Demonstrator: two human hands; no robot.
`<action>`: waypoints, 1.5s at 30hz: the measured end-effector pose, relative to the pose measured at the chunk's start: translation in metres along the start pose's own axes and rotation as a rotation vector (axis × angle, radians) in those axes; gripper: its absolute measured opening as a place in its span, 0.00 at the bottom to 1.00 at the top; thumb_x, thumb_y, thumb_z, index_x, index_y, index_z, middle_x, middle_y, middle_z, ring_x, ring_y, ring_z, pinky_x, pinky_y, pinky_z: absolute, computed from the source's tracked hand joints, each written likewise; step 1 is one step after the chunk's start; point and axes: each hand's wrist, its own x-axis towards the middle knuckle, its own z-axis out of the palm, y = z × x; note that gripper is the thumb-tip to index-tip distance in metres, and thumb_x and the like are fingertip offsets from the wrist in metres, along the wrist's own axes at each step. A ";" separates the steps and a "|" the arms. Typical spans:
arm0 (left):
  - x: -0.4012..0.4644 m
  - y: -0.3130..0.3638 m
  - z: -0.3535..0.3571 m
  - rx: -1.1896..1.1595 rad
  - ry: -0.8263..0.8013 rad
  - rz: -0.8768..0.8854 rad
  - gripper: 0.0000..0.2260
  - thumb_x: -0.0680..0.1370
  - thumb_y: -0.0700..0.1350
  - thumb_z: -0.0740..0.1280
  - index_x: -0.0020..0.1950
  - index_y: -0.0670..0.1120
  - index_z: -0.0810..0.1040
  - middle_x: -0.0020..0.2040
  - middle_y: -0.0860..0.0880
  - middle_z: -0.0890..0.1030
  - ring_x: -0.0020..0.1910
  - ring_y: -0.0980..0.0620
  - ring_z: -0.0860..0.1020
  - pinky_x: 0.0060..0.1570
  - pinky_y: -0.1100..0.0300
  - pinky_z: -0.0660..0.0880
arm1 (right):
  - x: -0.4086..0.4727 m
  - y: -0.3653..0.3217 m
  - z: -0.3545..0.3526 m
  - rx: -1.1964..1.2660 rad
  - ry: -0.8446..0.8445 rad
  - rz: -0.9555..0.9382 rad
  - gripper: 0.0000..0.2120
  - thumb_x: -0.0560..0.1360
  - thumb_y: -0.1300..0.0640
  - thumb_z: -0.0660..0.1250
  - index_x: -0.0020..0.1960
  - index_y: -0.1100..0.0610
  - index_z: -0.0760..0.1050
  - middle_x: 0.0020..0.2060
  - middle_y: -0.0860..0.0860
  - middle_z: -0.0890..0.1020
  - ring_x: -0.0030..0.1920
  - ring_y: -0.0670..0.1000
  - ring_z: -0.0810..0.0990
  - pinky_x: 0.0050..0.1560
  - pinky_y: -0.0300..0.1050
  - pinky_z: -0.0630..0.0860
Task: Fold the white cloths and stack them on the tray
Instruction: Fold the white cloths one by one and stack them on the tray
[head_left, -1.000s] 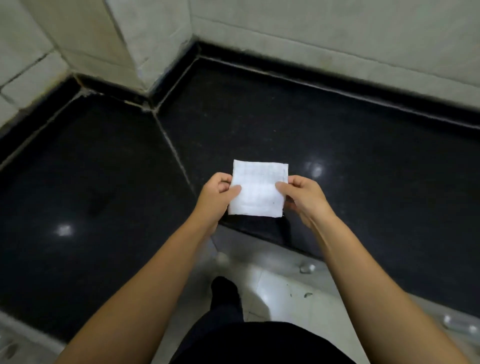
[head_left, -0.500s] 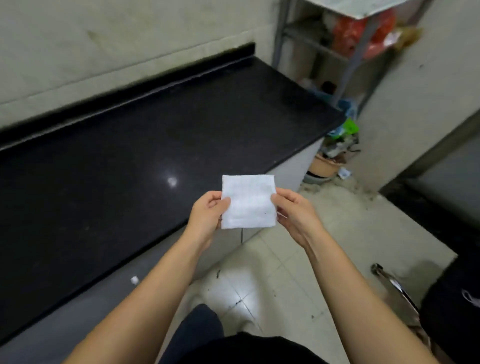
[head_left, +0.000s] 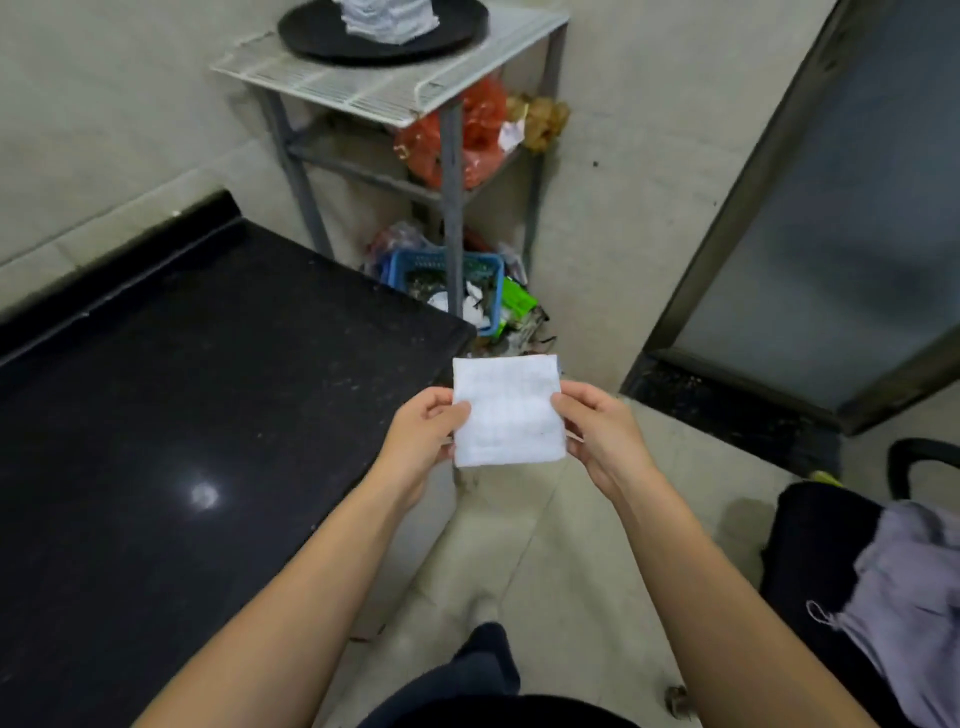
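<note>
— Right, the white cloth (head_left: 508, 410): where?

— Hangs in the air at chest height, folded down to a small square, flat face turned to the camera. Hovers over the pale floor (head_left: 519, 545), just past the end corner of the black counter (head_left: 182, 415), touching neither.

— Gripped how?

— Pinched from both sides. On the left edge, clamped by the left hand (head_left: 421, 439), thumb (head_left: 457, 413) pressed on the front face, remaining fingers tucked behind and out of sight. On the right edge, grasped the same way by the right hand (head_left: 597, 434), thumb (head_left: 563, 402) on the front. Kept taut and level between the two, both forearms reaching forward.

— And the tray (head_left: 311, 36)?

— Sits far ahead at the top of the view: black, round, resting on the wire top of a grey metal rack (head_left: 363, 88) against the wall. Carries a stack of folded white cloths (head_left: 389, 18), cut off by the upper edge of the frame. Well apart from the square in hand.

— Anything else on that rack?

— An orange plastic bag (head_left: 480, 140) on the middle shelf. Down at the bottom, a blue basket (head_left: 395, 265) among scattered litter; contents too cluttered to tell.

— Over to the right?

— A frosted door (head_left: 831, 234) in a dark frame. Nearer, at the lower right, a black chair (head_left: 810, 545) with a pale purple garment (head_left: 909, 597) draped across it.
</note>
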 end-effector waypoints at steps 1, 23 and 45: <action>0.021 0.015 0.011 -0.001 -0.019 0.012 0.03 0.79 0.37 0.63 0.47 0.43 0.75 0.43 0.43 0.79 0.40 0.49 0.77 0.37 0.59 0.72 | 0.018 -0.018 -0.005 -0.009 0.006 -0.018 0.09 0.78 0.64 0.63 0.56 0.60 0.77 0.38 0.50 0.82 0.32 0.44 0.79 0.36 0.39 0.74; 0.317 0.308 0.123 -0.190 0.500 0.484 0.05 0.79 0.39 0.64 0.44 0.43 0.76 0.31 0.51 0.80 0.29 0.56 0.78 0.26 0.65 0.72 | 0.412 -0.371 0.047 -0.200 -0.552 -0.302 0.05 0.77 0.64 0.65 0.49 0.57 0.78 0.43 0.51 0.83 0.41 0.48 0.81 0.38 0.38 0.79; 0.490 0.457 -0.065 -0.238 0.761 0.245 0.08 0.78 0.37 0.65 0.39 0.41 0.71 0.35 0.45 0.72 0.32 0.50 0.74 0.23 0.65 0.76 | 0.588 -0.483 0.321 -0.552 -0.830 -0.449 0.07 0.74 0.67 0.66 0.40 0.58 0.76 0.23 0.49 0.76 0.17 0.40 0.71 0.18 0.29 0.64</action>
